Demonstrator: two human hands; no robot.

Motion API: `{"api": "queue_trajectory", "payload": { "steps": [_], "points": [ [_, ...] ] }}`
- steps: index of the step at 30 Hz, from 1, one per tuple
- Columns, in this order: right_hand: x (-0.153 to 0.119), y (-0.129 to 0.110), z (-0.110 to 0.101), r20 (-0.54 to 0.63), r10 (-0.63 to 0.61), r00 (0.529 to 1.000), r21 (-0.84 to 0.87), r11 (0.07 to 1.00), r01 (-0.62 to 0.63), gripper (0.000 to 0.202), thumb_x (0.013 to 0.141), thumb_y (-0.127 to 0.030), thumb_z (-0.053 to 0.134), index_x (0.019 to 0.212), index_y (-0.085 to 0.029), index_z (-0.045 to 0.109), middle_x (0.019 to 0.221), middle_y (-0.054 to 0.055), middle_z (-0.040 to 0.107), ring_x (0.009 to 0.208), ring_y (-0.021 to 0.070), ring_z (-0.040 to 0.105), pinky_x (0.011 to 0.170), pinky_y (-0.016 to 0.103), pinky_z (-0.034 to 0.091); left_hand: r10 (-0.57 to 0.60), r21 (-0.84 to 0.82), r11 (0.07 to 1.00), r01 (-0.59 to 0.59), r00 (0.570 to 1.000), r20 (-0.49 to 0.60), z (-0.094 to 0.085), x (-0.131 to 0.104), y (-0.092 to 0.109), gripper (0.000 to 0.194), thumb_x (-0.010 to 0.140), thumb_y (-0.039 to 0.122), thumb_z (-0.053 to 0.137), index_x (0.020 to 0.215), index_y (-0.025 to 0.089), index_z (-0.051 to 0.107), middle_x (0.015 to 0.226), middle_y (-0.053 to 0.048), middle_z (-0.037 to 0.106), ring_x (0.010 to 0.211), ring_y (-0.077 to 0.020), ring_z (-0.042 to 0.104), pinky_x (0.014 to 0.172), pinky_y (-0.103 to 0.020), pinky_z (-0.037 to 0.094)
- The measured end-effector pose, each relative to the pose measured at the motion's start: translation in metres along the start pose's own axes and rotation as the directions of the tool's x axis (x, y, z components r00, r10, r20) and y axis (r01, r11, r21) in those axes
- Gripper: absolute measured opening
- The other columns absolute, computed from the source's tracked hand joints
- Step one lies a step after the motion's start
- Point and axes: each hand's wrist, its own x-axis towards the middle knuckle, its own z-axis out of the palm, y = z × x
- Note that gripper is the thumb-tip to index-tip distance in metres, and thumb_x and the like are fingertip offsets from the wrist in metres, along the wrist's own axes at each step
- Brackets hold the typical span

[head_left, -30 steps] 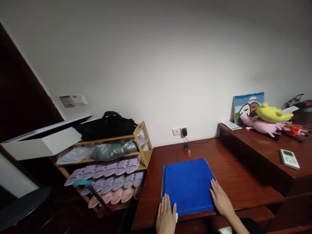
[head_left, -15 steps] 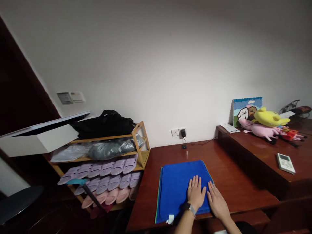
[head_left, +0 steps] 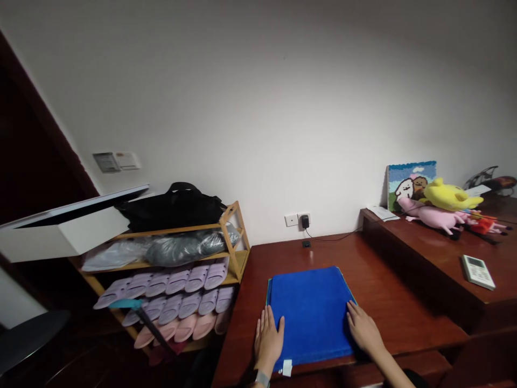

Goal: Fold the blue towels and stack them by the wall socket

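Note:
A blue towel [head_left: 313, 312], folded into a flat rectangle with a thin green edge, lies on the reddish-brown desk [head_left: 399, 307]. At its near left corner a white label [head_left: 287, 367] sticks out. My left hand [head_left: 269, 337] rests flat along the towel's left edge, fingers stretched out and thumb apart, with a watch band on the wrist. On the opposite side my right hand [head_left: 363, 326] touches the right edge, its fingers extended and slightly bent. Neither hand grips the cloth.
Left of the desk stands a wooden shoe rack [head_left: 236, 250] with purple slippers [head_left: 177, 278] and a black bag [head_left: 173, 207]. On the raised ledge at right are plush toys [head_left: 436, 215], a picture [head_left: 412, 183] and a white remote-like device [head_left: 478, 271]. A plugged-in charger [head_left: 305, 221] trails a cable.
My left hand has moved left from the towel's middle to its left edge. My right hand stays at the right edge, its fingers now more bent.

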Motion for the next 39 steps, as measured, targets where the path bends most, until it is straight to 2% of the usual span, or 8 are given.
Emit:
{"api": "queue_trajectory", "payload": {
  "steps": [5, 11, 15, 18, 22, 25, 34, 39],
  "points": [
    [0.047, -0.018, -0.018, 0.05, -0.021, 0.999, -0.017, 1.0, 0.022, 0.067, 0.101, -0.04, 0.022, 0.157, -0.011, 0.046, 0.165, 0.011, 0.041, 0.154, 0.027, 0.035, 0.127, 0.047, 0.029, 0.004, 0.003, 1.0, -0.004, 1.0, -0.012, -0.002, -0.002, 0.004, 0.076, 0.104, 0.053, 0.022, 0.162, 0.004, 0.031, 0.169, -0.017, 0.029, 0.157, -0.0264, 0.027, 0.13, -0.045, 0.023],
    [0.066, -0.016, 0.006, 0.104, -0.013, 0.994, 0.024, 1.0, 0.011, 0.07, 0.103, -0.044, 0.021, 0.162, -0.01, 0.035, 0.169, 0.008, 0.031, 0.158, 0.0251, 0.025, 0.129, 0.044, 0.024, 0.064, 0.048, 0.997, -0.062, 0.997, -0.046, -0.017, 0.003, 0.007, 0.071, 0.103, 0.046, 0.027, 0.16, 0.004, 0.035, 0.168, -0.017, 0.029, 0.156, -0.0286, 0.029, 0.129, -0.047, 0.027],
    [0.066, -0.005, 0.018, 0.091, -0.037, 0.995, 0.065, 0.997, 0.031, 0.072, 0.103, -0.047, 0.018, 0.162, -0.008, 0.032, 0.17, 0.008, 0.029, 0.158, 0.024, 0.022, 0.13, 0.042, 0.022, 0.28, -0.039, 0.958, -0.284, 0.957, -0.077, -0.028, 0.011, 0.077, 0.065, 0.105, 0.041, 0.024, 0.161, 0.012, 0.036, 0.168, -0.01, 0.032, 0.157, -0.0276, 0.028, 0.129, -0.05, 0.028],
    [0.067, 0.0, 0.02, 0.117, -0.046, 0.992, 0.052, 0.998, 0.04, 0.07, 0.104, -0.044, 0.018, 0.163, -0.01, 0.032, 0.171, 0.008, 0.028, 0.159, 0.0227, 0.021, 0.13, 0.042, 0.021, 0.52, -0.189, 0.836, -0.516, 0.854, -0.029, -0.023, 0.013, 0.152, 0.067, 0.106, 0.046, 0.02, 0.162, 0.015, 0.036, 0.169, -0.007, 0.032, 0.158, -0.0251, 0.026, 0.132, -0.045, 0.022],
    [0.068, 0.005, 0.022, 0.152, -0.125, 0.98, 0.0, 0.992, 0.127, 0.065, 0.101, -0.039, 0.026, 0.161, -0.017, 0.039, 0.172, 0.005, 0.025, 0.159, 0.0224, 0.017, 0.13, 0.043, 0.019, 0.584, -0.277, 0.784, -0.555, 0.811, 0.027, -0.003, 0.017, 0.207, 0.069, 0.105, 0.052, 0.016, 0.162, 0.018, 0.038, 0.168, -0.005, 0.034, 0.157, -0.0237, 0.028, 0.133, -0.04, 0.02],
    [0.068, 0.004, 0.023, 0.13, -0.073, 0.989, 0.005, 0.997, 0.073, 0.068, 0.103, -0.042, 0.018, 0.163, -0.012, 0.033, 0.172, 0.007, 0.026, 0.159, 0.0221, 0.019, 0.13, 0.041, 0.02, 0.511, -0.276, 0.831, -0.483, 0.859, 0.035, 0.009, 0.027, 0.192, 0.071, 0.106, 0.052, 0.011, 0.162, 0.016, 0.036, 0.168, -0.009, 0.034, 0.158, -0.0248, 0.026, 0.132, -0.046, 0.021],
    [0.067, 0.0, 0.021, 0.097, -0.025, 0.995, 0.03, 0.999, 0.022, 0.072, 0.103, -0.045, 0.014, 0.163, -0.009, 0.031, 0.171, 0.008, 0.028, 0.159, 0.0222, 0.021, 0.13, 0.04, 0.021, 0.105, 0.004, 0.994, -0.105, 0.993, -0.046, 0.004, 0.069, 0.048, 0.07, 0.105, 0.048, 0.024, 0.162, 0.009, 0.034, 0.168, -0.016, 0.031, 0.157, -0.0281, 0.028, 0.129, -0.049, 0.024],
    [0.07, -0.003, 0.017, 0.11, -0.016, 0.994, 0.02, 1.0, 0.014, 0.069, 0.103, -0.043, 0.02, 0.162, -0.008, 0.034, 0.17, 0.009, 0.03, 0.158, 0.0228, 0.025, 0.129, 0.04, 0.023, 0.03, 0.007, 1.0, -0.029, 0.993, -0.113, 0.013, 0.073, 0.03, 0.072, 0.105, 0.05, 0.023, 0.161, 0.007, 0.035, 0.168, -0.017, 0.033, 0.157, -0.0276, 0.03, 0.127, -0.043, 0.027]
  ]
}}
